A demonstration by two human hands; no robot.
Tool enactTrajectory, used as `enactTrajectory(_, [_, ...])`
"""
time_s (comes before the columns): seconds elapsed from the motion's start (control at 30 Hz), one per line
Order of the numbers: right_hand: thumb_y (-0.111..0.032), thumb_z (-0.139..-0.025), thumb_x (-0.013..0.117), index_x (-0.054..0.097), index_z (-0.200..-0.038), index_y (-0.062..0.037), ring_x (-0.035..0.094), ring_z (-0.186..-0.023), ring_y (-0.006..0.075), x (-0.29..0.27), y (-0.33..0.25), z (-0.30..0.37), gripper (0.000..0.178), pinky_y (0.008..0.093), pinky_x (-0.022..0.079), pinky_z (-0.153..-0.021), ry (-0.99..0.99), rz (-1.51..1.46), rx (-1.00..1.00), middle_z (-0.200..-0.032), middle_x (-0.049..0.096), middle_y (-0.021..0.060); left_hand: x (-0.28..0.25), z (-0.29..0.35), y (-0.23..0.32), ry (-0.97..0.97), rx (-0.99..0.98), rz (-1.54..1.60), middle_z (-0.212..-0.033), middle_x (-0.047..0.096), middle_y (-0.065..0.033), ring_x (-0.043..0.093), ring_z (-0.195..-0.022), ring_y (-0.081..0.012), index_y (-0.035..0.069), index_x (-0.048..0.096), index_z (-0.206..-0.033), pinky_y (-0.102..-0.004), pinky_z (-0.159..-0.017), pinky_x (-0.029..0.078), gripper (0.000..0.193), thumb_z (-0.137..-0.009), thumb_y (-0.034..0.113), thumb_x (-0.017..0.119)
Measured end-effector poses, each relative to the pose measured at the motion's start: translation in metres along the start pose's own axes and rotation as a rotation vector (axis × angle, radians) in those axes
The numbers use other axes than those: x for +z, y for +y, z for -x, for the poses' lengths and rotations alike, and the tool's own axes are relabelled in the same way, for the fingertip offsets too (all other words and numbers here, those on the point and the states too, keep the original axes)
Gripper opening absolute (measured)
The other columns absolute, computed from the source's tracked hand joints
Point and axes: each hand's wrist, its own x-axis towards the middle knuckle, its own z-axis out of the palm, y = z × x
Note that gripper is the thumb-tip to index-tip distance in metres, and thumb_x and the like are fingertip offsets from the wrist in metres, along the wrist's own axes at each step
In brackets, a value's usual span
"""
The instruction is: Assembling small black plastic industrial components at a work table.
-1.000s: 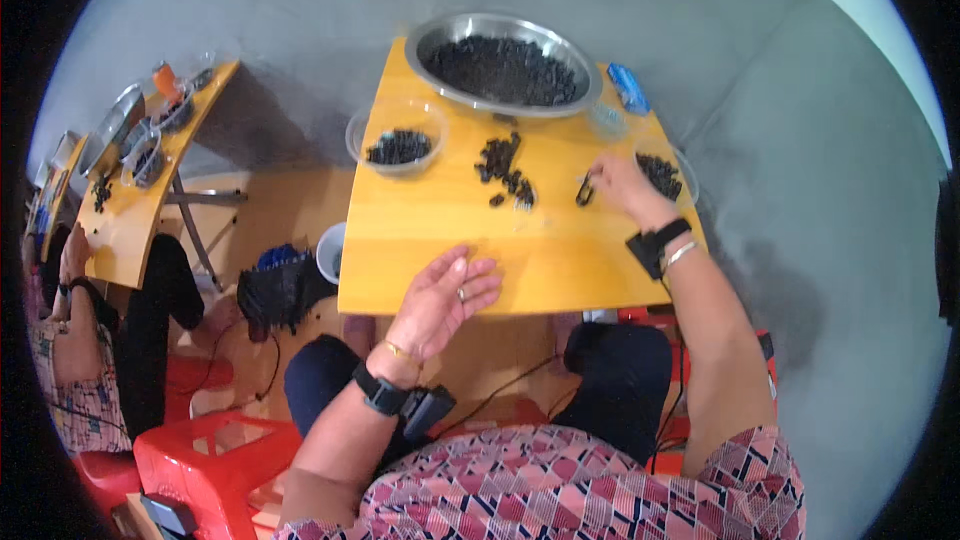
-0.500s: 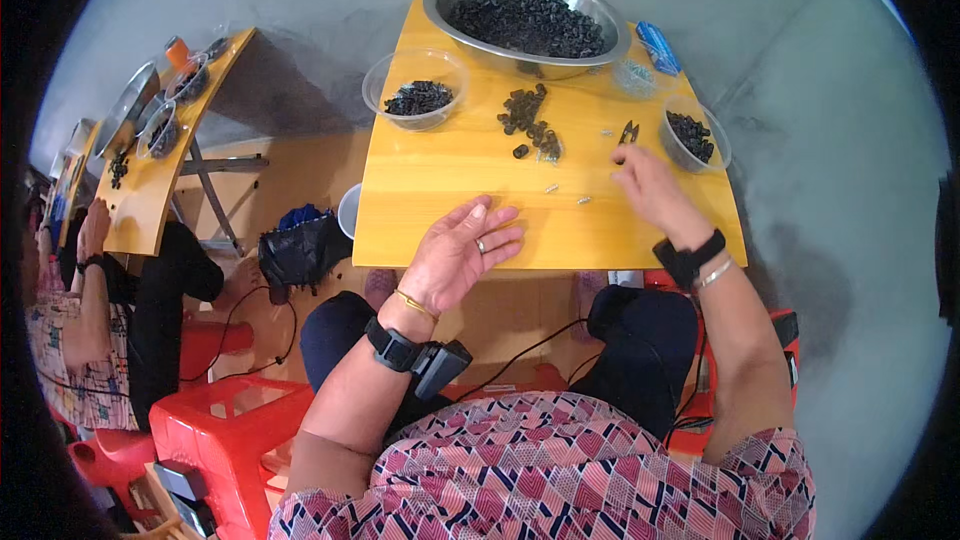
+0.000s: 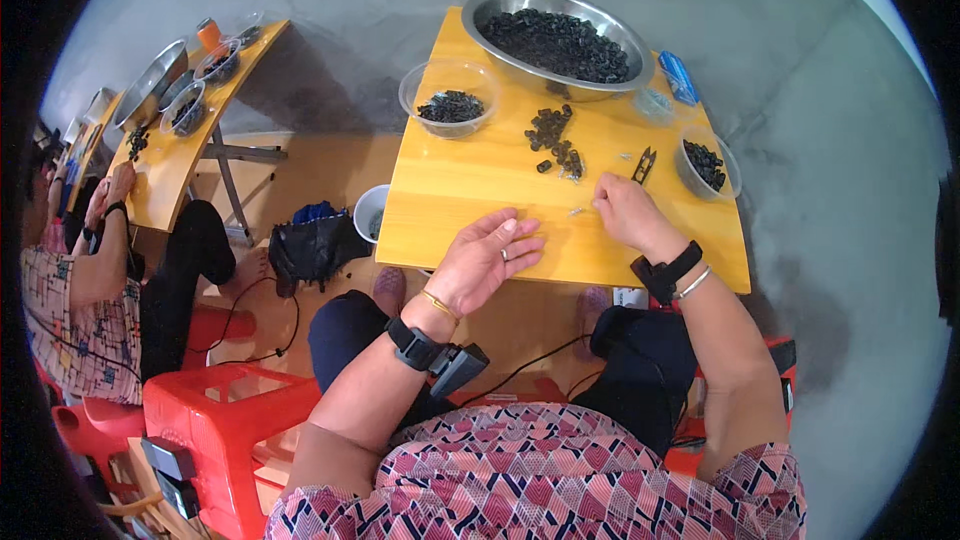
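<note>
My left hand [image 3: 492, 262] hovers by the table's near edge, palm up and fingers spread, nothing visible in it. Over the right half of the yellow table [image 3: 450, 210], my right hand [image 3: 634, 215] is closed, its fingertips curled down and pressed together. Whatever they may hold is hidden. Just left of these fingertips lies a small silvery spring-like piece [image 3: 575, 211]; a similar piece [image 3: 626, 156] lies beyond the hand. Black thread snips [image 3: 645, 165] rest beside it. Farther off is a loose pile of small black parts [image 3: 550, 130].
A large steel basin [image 3: 475, 25] of black parts stands at the back. Clear plastic bowls hold more on the left [image 3: 408, 100] and right [image 3: 735, 180]. A small clear dish [image 3: 655, 107] and blue box [image 3: 679, 78] sit back right. Another person works at a table [image 3: 170, 180] leftward.
My right hand has come down and left from beside the snips, its fingers curling in. A spring-like piece near it no longer shows. The view has shifted; my left hand stays open.
</note>
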Motion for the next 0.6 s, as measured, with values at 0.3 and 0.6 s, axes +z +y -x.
enactTrajectory(0.3, [-0.006,-0.074,0.051,0.049,-0.076,0.0,0.055,-0.063,0.0288,0.006,-0.027,0.002,0.007,0.0334,0.043,-0.057,-0.016,-0.181,-0.156,-0.067,0.055,0.0152,-0.005,-0.001,-0.004,-0.009,0.001,-0.035,-0.111,0.046,-0.0189,0.05,-0.099,-0.0284,-0.003,0.031,-0.117,-0.0375,-0.086,0.043,0.034,-0.087,0.012,0.042])
enactTrajectory(0.6, [-0.006,-0.076,0.05,0.049,-0.078,0.0001,0.05,-0.058,0.0161,0.004,-0.018,0.008,0.006,0.0275,0.04,-0.054,0.111,-0.302,-0.149,-0.063,0.052,0.0096,-0.001,-0.002,-0.001,-0.002,-0.014,-0.011,-0.109,0.047,-0.0184,0.05,-0.098,-0.0286,-0.004,0.031,-0.115,-0.0376,-0.086,0.043,0.036,-0.086,0.012,0.045])
